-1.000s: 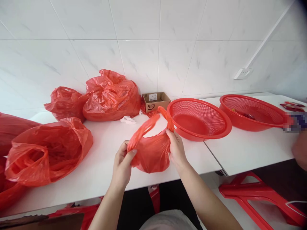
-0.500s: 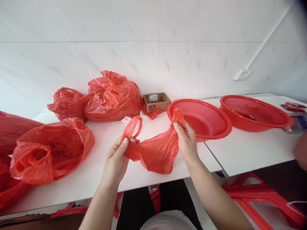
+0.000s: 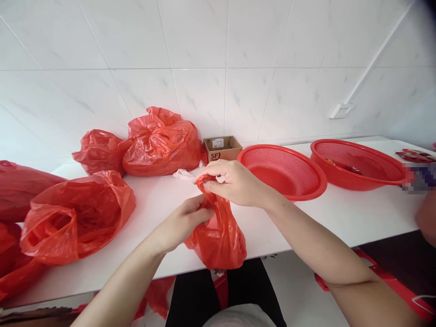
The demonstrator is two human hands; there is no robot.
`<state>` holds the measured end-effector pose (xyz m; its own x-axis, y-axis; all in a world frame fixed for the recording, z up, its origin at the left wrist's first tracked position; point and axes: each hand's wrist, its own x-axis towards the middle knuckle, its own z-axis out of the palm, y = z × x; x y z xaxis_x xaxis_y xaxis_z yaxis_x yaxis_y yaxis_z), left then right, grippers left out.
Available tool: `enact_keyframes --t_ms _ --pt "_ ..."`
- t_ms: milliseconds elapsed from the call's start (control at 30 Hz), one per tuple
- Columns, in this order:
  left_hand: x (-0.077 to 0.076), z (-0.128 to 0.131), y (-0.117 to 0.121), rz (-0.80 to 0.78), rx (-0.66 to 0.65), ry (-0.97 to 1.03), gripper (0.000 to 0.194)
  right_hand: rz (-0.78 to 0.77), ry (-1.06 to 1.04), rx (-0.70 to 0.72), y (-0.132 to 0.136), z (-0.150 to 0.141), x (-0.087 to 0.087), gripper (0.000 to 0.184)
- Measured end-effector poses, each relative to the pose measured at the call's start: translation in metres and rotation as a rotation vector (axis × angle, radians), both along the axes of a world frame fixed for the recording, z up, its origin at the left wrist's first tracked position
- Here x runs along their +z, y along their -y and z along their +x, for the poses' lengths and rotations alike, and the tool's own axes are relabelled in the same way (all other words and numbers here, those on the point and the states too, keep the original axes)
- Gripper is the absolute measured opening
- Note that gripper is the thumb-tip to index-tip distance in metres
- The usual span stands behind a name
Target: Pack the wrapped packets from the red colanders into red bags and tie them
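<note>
A thin red plastic bag (image 3: 221, 247) with loop handles hangs from my hands at the table's front edge, its lower part bulging. My right hand (image 3: 235, 181) is closed on the gathered handles at the top, fingers pinched toward the left. Just below it, my left hand (image 3: 185, 220) grips the bag's left side, its fingertips partly hidden in the folds. Left of my hands sits an opened red bag (image 3: 116, 222), with more crumpled red plastic inside it.
Full red bags (image 3: 160, 145) stand by the wall beside a small cardboard box (image 3: 223, 147). Two red perforated basins (image 3: 315, 186) sit to the right, the farther one (image 3: 361, 181) holding small items. Another person's arm (image 3: 425, 213) shows at the right edge of the white table (image 3: 153, 200).
My hands held the bag's two sides apart, then spread wider. Now my right hand has swung left over my left hand, bringing the handles together, and the bag hangs lower.
</note>
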<state>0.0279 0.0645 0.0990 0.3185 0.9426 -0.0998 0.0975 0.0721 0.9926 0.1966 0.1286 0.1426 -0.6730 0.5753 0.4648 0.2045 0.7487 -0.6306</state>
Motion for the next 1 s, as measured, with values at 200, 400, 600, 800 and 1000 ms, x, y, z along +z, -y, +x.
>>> enact_keyframes --t_ms 200,400,600,800,1000 --pt "-0.002 0.008 -0.009 0.145 -0.090 -0.097 0.027 -0.071 0.108 0.110 0.000 -0.011 -0.004 0.020" --pt "-0.021 -0.007 -0.023 0.036 0.164 0.050 0.042 -0.233 0.076 0.003 -0.007 0.015 -0.024 0.020" --pt "-0.012 -0.017 -0.025 0.116 0.044 0.060 0.034 -0.292 -0.162 0.027 0.014 0.024 -0.030 0.016" --pt "-0.004 -0.017 -0.021 0.273 -0.118 -0.195 0.013 -0.357 -0.350 0.041 0.007 0.007 -0.056 0.025" --pt "-0.029 -0.012 -0.021 0.675 0.209 -0.521 0.024 -0.565 -0.339 -0.049 -0.002 -0.010 -0.096 0.030"
